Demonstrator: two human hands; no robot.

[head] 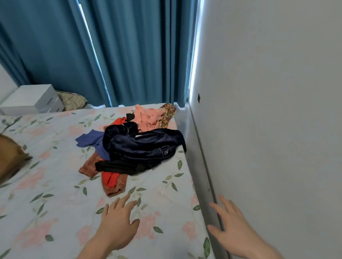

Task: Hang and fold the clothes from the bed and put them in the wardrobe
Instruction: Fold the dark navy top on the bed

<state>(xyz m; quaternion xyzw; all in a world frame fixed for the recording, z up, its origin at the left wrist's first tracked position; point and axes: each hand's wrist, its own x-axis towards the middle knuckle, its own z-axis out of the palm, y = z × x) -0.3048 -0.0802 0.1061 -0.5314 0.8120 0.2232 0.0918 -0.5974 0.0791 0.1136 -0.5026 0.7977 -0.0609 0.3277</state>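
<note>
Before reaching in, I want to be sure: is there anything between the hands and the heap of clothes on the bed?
Nothing visible. Only bare floral bedsheet lies between the open left hand, the open right hand and the mixed-colour heap of crumpled clothes.

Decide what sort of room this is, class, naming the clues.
Most likely a bedroom: a bed under a floral sheet, a pile of clothes on it, and long blue curtains behind.

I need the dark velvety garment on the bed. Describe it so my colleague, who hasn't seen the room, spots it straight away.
Look at the floral-sheeted bed, toward its far corner by the white wall and blue curtains, where a clothes pile lies. The navy velvet garment sits on top, nearest the wall. Unlike its neighbours, it is shiny, with a small pale embroidered logo.
</note>
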